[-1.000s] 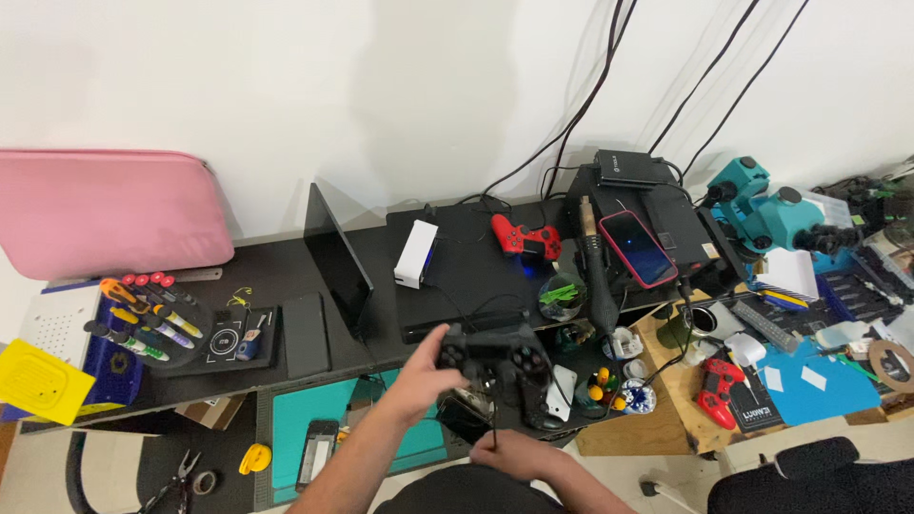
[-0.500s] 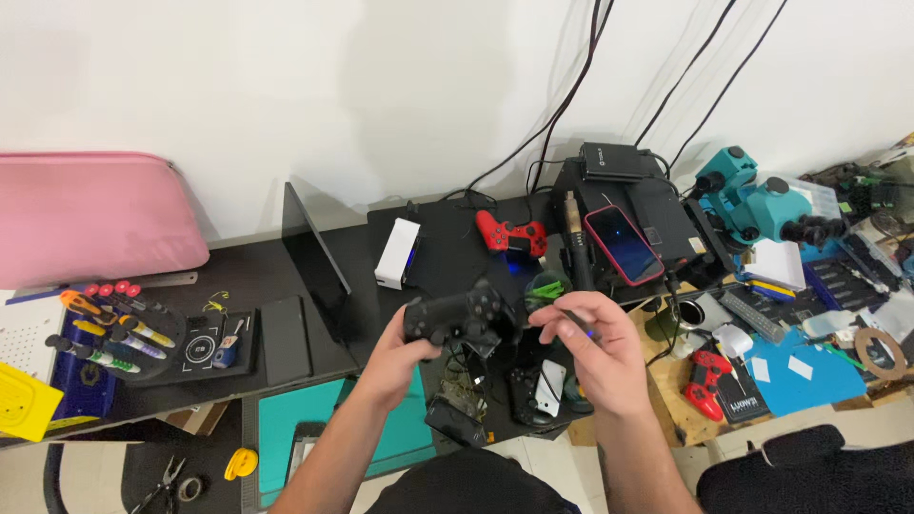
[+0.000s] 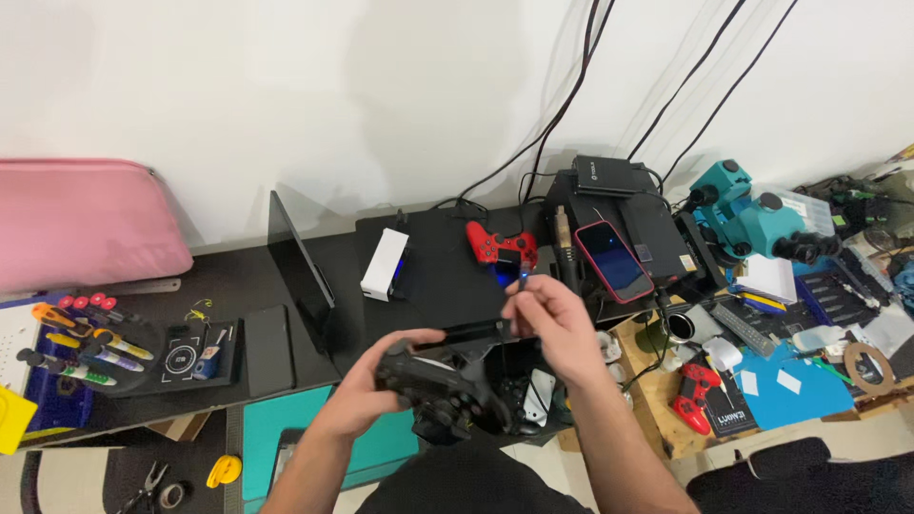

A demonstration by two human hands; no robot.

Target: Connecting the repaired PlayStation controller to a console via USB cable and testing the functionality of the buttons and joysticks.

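While your left hand (image 3: 367, 395) stays clamped on the black controller (image 3: 433, 385) above the desk edge, your right hand (image 3: 552, 324) has risen beyond it, fingers pinched together on a small cable plug (image 3: 523, 278); plug and controller now well apart.

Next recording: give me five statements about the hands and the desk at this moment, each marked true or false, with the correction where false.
1. The left hand holds a black game controller. True.
2. The right hand rests flat on the desk. False: it is raised, pinching a small cable end with a blue light.
3. A red game controller lies on the desk behind the hands. True.
4. The phone with the red case is in the left hand. False: it lies on black boxes to the right.
5. A teal microscope stands at the left edge. False: it stands on the right.
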